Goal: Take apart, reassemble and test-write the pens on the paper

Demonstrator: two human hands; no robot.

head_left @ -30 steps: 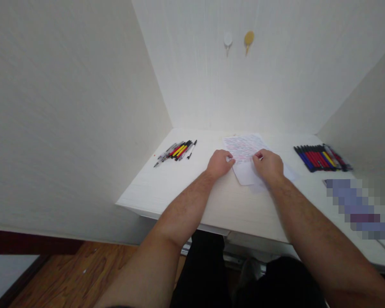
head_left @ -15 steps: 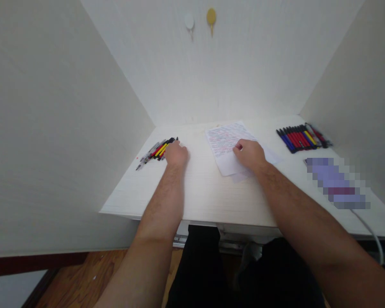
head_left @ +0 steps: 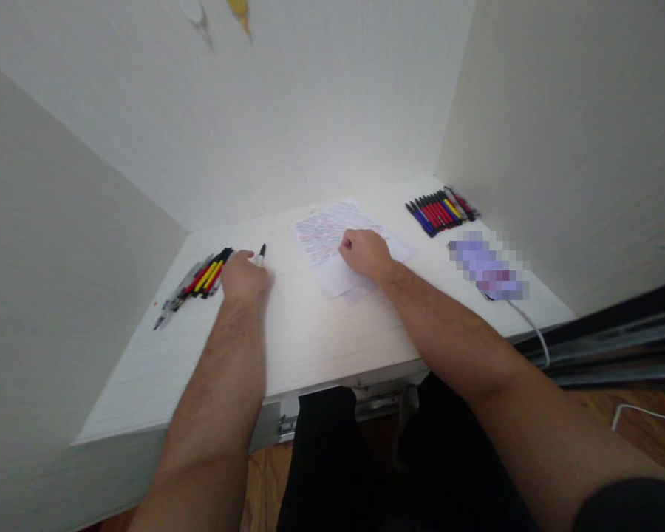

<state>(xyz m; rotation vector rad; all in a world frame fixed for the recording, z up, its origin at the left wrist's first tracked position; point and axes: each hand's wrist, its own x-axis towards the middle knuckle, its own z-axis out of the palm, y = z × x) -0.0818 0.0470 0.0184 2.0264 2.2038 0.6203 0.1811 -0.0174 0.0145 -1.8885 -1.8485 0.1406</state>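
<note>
My left hand (head_left: 244, 275) is at the right end of a loose heap of pens (head_left: 202, 279), with its fingers closed. A white pen with a black cap (head_left: 261, 256) sticks up from between its thumb and fingers. My right hand (head_left: 366, 253) is curled into a fist on a sheet of paper (head_left: 332, 229) covered with slanted lines of red and dark writing. Whatever its fingers may hold is hidden. Another thin sheet (head_left: 359, 294) peeks out from under the written one.
A neat row of black-capped pens (head_left: 435, 213), blue, red and yellow, lies at the back right of the white desk (head_left: 321, 340). In front of them is a blurred-out phone (head_left: 485, 264) with a white cable (head_left: 532, 325). Walls enclose the desk behind and at both sides.
The view has swung to the right. My left hand has drawn a little away from the heap, and the white pen now shows in it. My right hand stays on the paper.
</note>
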